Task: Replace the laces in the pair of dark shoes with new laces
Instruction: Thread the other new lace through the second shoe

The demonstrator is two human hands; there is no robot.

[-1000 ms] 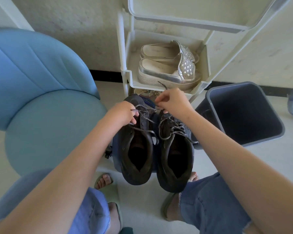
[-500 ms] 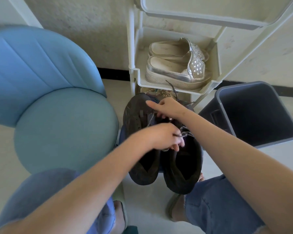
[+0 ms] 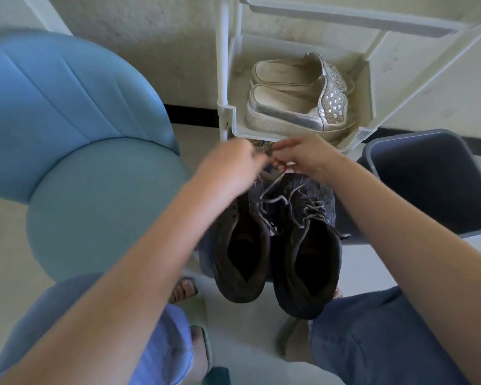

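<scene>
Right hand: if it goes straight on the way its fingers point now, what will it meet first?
Probably the left hand: the right hand points leftward at it, the two nearly touching, with the lace rising between them. Depth is unclear.

home entryway: shoe rack [image 3: 228,118], slippers [image 3: 295,107]

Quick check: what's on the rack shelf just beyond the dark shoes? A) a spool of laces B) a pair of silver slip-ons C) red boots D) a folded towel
B: a pair of silver slip-ons lies on the rack shelf beyond the dark shoes.
</scene>
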